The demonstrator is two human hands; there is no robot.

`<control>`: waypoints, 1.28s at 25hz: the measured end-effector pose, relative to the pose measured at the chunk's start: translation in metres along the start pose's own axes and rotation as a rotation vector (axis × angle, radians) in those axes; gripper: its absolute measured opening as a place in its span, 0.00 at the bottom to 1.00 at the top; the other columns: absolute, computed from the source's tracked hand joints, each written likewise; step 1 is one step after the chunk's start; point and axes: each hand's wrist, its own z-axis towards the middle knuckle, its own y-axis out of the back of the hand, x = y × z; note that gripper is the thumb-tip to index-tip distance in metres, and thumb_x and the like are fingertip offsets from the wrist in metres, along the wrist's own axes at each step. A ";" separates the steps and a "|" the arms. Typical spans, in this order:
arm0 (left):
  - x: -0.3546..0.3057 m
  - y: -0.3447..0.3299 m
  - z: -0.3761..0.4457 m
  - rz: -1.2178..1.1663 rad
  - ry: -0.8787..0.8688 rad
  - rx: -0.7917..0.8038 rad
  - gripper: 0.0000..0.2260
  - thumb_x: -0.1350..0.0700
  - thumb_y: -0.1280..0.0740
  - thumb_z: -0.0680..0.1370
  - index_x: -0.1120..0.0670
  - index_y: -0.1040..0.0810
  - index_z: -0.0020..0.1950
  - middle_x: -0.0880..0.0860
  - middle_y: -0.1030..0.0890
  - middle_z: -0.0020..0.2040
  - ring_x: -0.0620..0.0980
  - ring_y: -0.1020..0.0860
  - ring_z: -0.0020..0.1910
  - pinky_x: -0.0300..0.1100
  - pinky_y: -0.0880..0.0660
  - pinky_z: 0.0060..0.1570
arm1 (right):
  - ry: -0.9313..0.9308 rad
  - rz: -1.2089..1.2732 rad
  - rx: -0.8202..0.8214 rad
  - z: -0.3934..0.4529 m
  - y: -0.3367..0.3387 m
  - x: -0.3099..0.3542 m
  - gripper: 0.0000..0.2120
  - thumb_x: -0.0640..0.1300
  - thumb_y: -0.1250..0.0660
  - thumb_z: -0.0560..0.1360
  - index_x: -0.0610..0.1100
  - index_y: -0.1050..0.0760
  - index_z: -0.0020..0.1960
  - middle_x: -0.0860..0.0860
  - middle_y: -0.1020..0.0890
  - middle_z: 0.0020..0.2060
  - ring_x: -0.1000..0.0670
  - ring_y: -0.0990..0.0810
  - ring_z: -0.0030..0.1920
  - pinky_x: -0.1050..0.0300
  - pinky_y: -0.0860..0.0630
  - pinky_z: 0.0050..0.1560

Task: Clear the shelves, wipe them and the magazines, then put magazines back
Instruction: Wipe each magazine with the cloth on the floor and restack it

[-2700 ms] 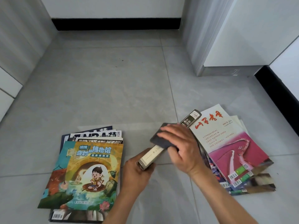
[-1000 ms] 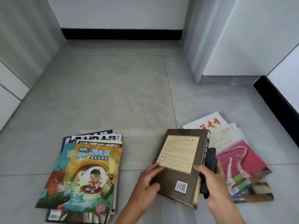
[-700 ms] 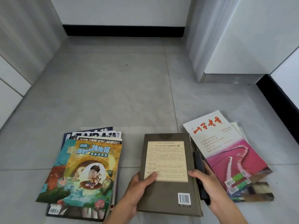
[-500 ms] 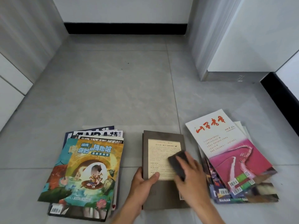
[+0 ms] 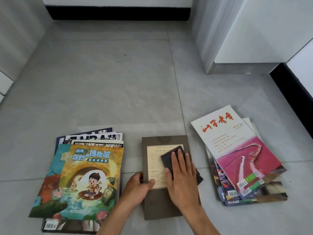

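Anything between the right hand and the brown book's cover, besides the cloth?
Nothing visible. The right hand presses the dark cloth flat on the brown book; only the cloth lies between them. The left hand grips the book's left edge, clear of the cloth.

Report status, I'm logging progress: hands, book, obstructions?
Left hand grips brown book edge. Right hand presses dark cloth flat on cover. Magazine stacks both sides, nothing blocking.
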 end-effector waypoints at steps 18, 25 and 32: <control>0.008 0.008 0.005 -0.052 -0.012 0.060 0.13 0.53 0.25 0.72 0.49 0.22 0.54 0.49 0.15 0.48 0.50 0.16 0.49 0.54 0.20 0.55 | 0.320 0.110 0.102 0.074 0.000 0.021 0.26 0.53 0.46 0.80 0.49 0.33 0.76 0.51 0.36 0.78 0.46 0.41 0.78 0.44 0.41 0.77; 0.000 0.016 0.001 -0.238 0.110 0.095 0.11 0.48 0.41 0.83 0.51 0.20 0.54 0.57 0.15 0.50 0.57 0.16 0.47 0.53 0.19 0.51 | 0.081 0.030 -0.045 0.015 -0.007 0.024 0.26 0.52 0.47 0.82 0.49 0.38 0.78 0.50 0.41 0.79 0.47 0.46 0.80 0.44 0.44 0.78; 0.003 0.017 0.002 -0.215 0.121 0.096 0.25 0.36 0.48 0.81 0.51 0.20 0.56 0.56 0.14 0.47 0.57 0.15 0.45 0.50 0.18 0.45 | 0.249 0.045 -0.033 -0.063 0.011 -0.059 0.25 0.53 0.44 0.82 0.51 0.37 0.78 0.55 0.41 0.79 0.50 0.43 0.79 0.46 0.35 0.74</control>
